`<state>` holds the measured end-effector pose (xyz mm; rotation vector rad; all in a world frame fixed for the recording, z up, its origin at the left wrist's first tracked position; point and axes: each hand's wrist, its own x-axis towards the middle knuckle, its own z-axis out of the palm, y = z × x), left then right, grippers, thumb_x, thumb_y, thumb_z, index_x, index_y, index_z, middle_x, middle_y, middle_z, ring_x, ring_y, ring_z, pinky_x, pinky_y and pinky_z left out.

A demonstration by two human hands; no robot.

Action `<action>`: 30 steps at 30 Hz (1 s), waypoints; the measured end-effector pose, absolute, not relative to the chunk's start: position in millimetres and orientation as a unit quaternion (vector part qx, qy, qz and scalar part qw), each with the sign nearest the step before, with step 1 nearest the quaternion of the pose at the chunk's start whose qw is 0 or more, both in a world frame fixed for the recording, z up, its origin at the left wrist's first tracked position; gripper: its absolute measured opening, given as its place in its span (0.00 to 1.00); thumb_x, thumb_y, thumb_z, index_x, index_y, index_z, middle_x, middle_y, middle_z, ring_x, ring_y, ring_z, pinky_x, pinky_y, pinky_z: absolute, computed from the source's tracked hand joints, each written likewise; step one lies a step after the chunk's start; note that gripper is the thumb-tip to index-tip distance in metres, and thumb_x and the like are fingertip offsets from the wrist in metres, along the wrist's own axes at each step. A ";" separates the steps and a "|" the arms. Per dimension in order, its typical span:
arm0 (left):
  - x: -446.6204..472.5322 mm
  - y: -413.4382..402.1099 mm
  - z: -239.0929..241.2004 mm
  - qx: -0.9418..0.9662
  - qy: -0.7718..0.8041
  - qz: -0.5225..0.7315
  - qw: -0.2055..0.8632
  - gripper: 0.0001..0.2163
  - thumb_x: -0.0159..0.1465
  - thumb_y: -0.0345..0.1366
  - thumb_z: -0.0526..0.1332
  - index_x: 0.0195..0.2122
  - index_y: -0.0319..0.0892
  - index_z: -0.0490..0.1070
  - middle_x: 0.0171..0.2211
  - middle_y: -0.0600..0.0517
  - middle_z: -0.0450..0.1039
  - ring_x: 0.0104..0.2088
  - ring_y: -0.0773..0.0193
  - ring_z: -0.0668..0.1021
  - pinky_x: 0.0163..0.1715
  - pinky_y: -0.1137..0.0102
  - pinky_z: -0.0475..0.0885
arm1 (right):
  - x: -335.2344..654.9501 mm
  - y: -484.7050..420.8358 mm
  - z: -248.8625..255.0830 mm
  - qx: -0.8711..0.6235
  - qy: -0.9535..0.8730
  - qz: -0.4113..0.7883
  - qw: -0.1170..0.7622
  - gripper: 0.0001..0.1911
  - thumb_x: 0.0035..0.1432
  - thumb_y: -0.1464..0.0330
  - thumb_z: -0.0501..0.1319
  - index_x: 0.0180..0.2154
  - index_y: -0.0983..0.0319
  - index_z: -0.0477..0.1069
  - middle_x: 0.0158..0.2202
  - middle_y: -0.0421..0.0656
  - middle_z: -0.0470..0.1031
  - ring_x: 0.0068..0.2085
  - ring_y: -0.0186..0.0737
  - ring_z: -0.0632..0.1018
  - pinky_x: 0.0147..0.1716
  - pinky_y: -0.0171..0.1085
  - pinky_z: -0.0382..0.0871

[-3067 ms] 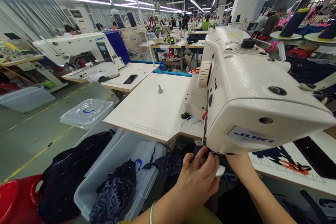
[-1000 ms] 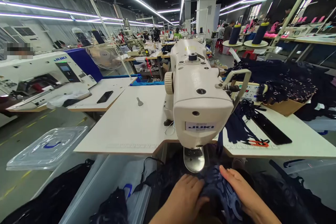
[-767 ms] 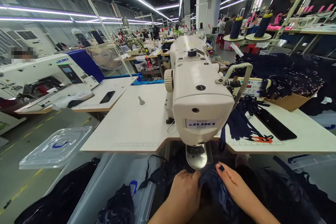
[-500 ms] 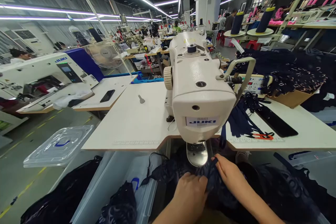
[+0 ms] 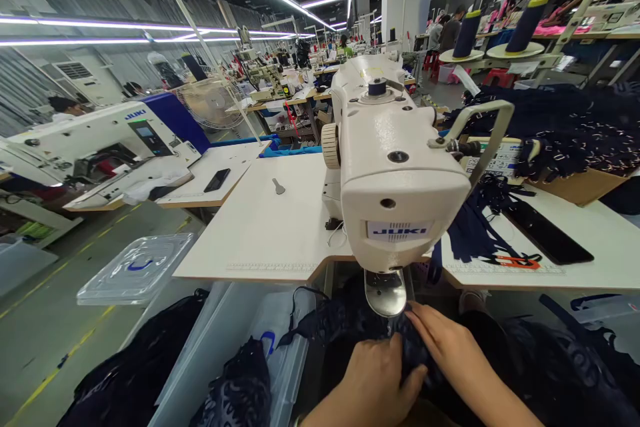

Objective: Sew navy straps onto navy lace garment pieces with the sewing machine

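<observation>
A cream sewing machine stands on a white table in front of me. Its metal arm end juts out over my lap. A dark navy lace garment lies just below that end. My left hand grips the lace from the left, fingers curled over it. My right hand presses on the lace from the right, fingertips close to the metal end. Both hands touch the same piece of fabric.
Clear plastic bins with more dark lace sit at my lower left, and a clear lid lies beyond them. A black phone and navy straps lie on the table's right part. A heap of dark garments fills the right. Other sewing stations stretch behind.
Three seconds ago my hands were up under the machine head at the right. They have come down and now hold the lace together below the arm end; my view has swung right.
</observation>
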<state>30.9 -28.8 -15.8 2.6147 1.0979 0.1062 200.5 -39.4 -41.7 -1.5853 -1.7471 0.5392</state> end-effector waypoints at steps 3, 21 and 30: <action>14.4 -21.0 0.6 0.876 0.373 0.141 0.271 0.42 0.54 0.54 0.67 0.62 0.35 0.53 0.52 0.36 0.68 0.52 0.49 0.73 0.49 0.63 0.71 | 206.0 -43.1 -7.1 -0.544 -0.704 0.365 0.275 0.16 0.67 0.62 0.50 0.36 0.56 0.75 0.30 0.38 0.78 0.30 0.39 0.79 0.29 0.33 0.69; -6.4 17.4 32.1 0.933 0.254 0.255 0.015 0.15 0.72 0.29 0.48 0.55 0.45 0.66 0.50 0.52 0.73 0.54 0.66 0.70 0.56 0.67 0.59 | 179.8 -3.9 8.1 -0.648 -0.561 0.333 0.392 0.09 0.58 0.57 0.56 0.34 0.55 0.64 0.18 0.32 0.63 0.21 0.37 0.69 0.23 0.34 0.62; 5.9 10.9 33.5 0.925 0.342 0.166 -0.022 0.14 0.71 0.32 0.50 0.56 0.48 0.65 0.53 0.53 0.71 0.55 0.64 0.68 0.49 0.63 0.59 | 196.8 17.5 12.0 -0.523 -0.473 0.530 0.470 0.13 0.61 0.56 0.57 0.42 0.57 0.64 0.23 0.34 0.68 0.27 0.37 0.72 0.32 0.35 0.66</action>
